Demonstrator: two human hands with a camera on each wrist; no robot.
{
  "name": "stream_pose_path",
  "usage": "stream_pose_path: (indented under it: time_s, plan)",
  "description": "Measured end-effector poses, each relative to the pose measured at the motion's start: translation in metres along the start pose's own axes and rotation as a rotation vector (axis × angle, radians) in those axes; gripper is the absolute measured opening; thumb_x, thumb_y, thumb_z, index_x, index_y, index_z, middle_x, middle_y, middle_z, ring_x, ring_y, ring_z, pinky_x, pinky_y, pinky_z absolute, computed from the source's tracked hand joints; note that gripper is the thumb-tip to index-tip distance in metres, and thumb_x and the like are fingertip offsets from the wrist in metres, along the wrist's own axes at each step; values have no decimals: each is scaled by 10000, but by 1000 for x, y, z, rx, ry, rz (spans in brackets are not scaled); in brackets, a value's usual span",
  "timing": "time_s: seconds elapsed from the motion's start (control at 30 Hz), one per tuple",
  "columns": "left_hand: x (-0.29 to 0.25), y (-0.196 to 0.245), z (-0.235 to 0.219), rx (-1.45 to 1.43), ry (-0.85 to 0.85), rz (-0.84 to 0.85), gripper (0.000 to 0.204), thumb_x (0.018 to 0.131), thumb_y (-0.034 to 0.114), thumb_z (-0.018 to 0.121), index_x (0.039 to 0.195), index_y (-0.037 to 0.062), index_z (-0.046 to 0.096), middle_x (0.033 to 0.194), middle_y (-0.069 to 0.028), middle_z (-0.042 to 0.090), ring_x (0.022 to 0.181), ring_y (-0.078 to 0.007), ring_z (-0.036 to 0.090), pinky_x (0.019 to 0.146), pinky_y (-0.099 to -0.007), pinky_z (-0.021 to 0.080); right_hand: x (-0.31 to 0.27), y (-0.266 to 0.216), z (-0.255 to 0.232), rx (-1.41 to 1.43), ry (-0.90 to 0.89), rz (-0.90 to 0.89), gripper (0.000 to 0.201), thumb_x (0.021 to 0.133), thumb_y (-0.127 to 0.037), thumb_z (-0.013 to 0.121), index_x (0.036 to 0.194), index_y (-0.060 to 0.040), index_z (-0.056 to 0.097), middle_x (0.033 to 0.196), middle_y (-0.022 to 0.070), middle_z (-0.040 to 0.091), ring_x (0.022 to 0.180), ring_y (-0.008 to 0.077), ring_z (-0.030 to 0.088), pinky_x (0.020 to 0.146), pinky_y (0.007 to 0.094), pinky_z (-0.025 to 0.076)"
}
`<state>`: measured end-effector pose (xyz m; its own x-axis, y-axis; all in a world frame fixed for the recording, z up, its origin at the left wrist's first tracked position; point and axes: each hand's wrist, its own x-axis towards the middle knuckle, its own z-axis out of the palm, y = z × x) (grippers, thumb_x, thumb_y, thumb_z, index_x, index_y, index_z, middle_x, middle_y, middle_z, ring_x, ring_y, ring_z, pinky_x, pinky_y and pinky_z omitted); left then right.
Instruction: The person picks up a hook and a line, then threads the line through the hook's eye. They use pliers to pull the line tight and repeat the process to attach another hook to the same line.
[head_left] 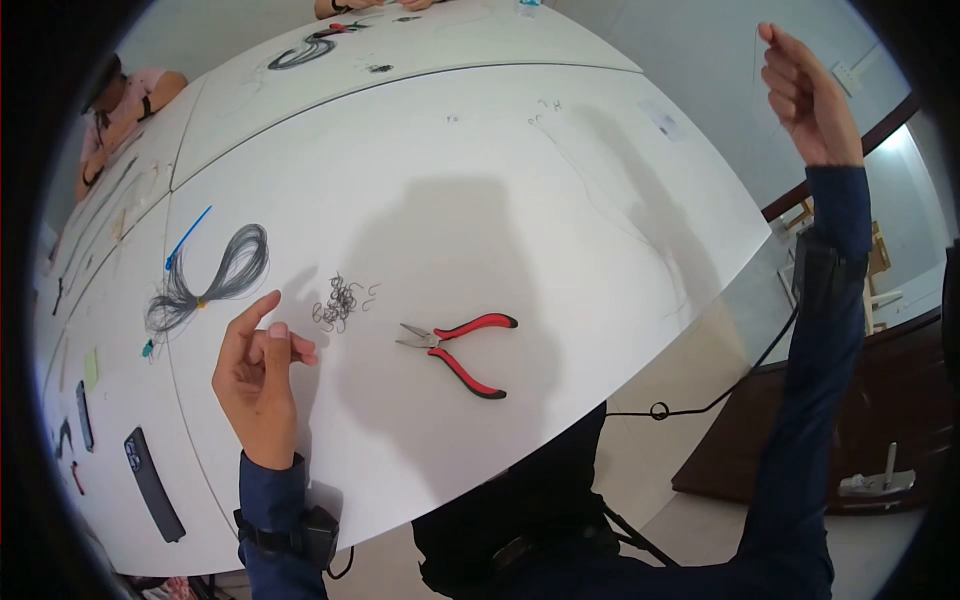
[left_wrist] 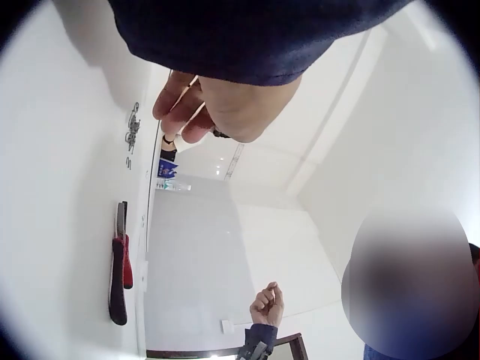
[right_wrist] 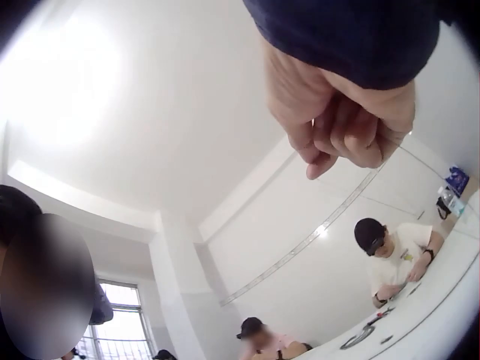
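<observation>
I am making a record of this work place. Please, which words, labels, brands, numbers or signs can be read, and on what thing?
No text can be read.
Blue package: pale marks, too blurred.
Bottle: label too small.
Pale patch on the table: too faint.
Small dark marks there: too small to tell if writing.

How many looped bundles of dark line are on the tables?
2: one near bundle, left of the small hooks; one distant bundle on the far table. Others may be hidden.
</observation>
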<state>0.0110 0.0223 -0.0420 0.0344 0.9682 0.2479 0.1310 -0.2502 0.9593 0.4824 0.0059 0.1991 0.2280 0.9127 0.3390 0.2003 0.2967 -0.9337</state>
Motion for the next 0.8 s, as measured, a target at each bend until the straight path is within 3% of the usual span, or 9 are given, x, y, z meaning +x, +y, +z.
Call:
stream_pose_path:
  time_s: [0.2, 0.3, 0.33, 0.47, 0.53, 0.63, 0.8]
  plan:
    - [4, -4, 0, 20, -32, -60, 307, 1001, 147, 542, 1249, -28, 586, 699, -53, 648, 635, -119, 593, 666, -254, 486, 52, -16, -43, -72, 327, -219, 342, 1007, -213, 589, 1259, 17, 611, 687, -61, 267, 558, 36, 241, 470, 228, 192]
    - [4, -4, 1, -2, -26, -80, 276, 1005, 112, 542, 1226, -46, 595, 682, -46, 626, 645, -105, 584, 647, -250, 478, 55, 12, -73, -110, 267, -102, 321, 1010, -218, 583, 1245, -2, 624, 674, -78, 256, 545, 26, 235, 464, 222, 184]
    - [4, -5, 2, -6, -29, -80, 275, 1005, 113, 542, 1224, -44, 596, 681, -46, 626, 644, -104, 584, 646, -248, 478, 49, 22, -69, -68, 247, 17, 310, 1009, -237, 585, 1227, -22, 635, 663, -95, 250, 532, 16, 233, 454, 212, 183]
    - [3, -6, 3, -7, -33, -96, 272, 1004, 113, 542, 1221, -41, 598, 679, -46, 625, 636, -102, 580, 643, -246, 477, 6, 84, -47, -397, 147, 314, 281, 982, -295, 579, 1109, -59, 663, 651, -112, 260, 522, 4, 253, 428, 201, 190]
    - [3, -6, 3, -7, -28, -105, 272, 1004, 113, 541, 1222, -40, 598, 677, -47, 625, 630, -102, 578, 641, -246, 477, -15, 103, -39, -474, 80, 392, 258, 952, -323, 617, 987, -91, 723, 585, -78, 349, 463, 49, 274, 423, 239, 232]
    - [3, -8, 3, -11, -21, -110, 276, 1002, 115, 542, 1223, -40, 597, 676, -47, 626, 625, -103, 576, 638, -246, 476, -51, 108, -33, -590, 33, 513, 309, 965, -325, 594, 1029, -48, 713, 633, -55, 400, 495, 43, 307, 427, 219, 228]
    - [2, -6, 4, -20, -30, -110, 282, 1000, 116, 544, 1228, -43, 593, 668, -48, 621, 624, -104, 573, 636, -247, 473, -97, 110, -34, -736, -75, 625, 434, 968, -343, 589, 1244, -9, 618, 728, 12, 560, 565, 66, 476, 437, 214, 364]
